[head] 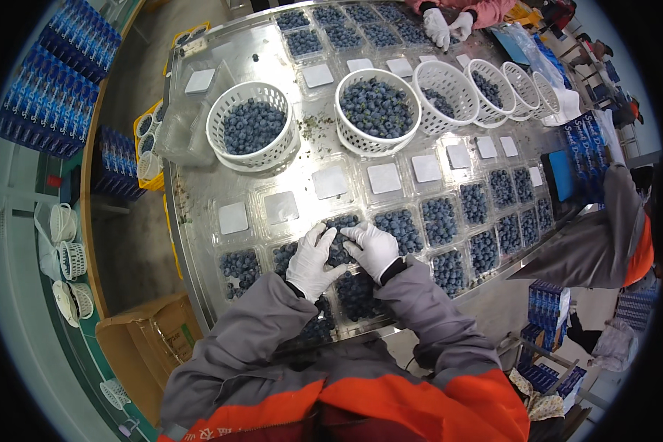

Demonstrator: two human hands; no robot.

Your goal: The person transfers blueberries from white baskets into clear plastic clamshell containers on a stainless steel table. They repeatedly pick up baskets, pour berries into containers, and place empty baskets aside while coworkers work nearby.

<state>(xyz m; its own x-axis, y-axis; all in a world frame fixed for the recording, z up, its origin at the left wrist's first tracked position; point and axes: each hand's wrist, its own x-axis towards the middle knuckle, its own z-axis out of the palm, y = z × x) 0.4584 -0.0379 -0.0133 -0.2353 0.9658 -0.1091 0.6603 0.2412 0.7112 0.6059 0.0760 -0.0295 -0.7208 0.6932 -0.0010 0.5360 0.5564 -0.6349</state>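
Note:
Both my hands wear white gloves and meet over a clear plastic punnet of blueberries (340, 251) near the table's front edge. My left hand (314, 262) lies at its left side, fingers bent, the thumb pointing right. My right hand (373, 248) reaches in from the right with fingertips on the berries. Whether either holds a berry cannot be told. Filled punnets (398, 229) stand in rows to both sides and nearer my body. Behind them are open punnets with white square pads (330, 183). Two white perforated baskets of blueberries (252, 128) (377, 110) stand farther back.
More white baskets (445, 99) line the steel table (199, 182) towards the right. A co-worker's gloved hands (446, 27) are at the far side; another person's grey sleeve (591, 237) is at the right. Stacked clear containers (185, 132) and a cardboard box (149, 337) are at the left.

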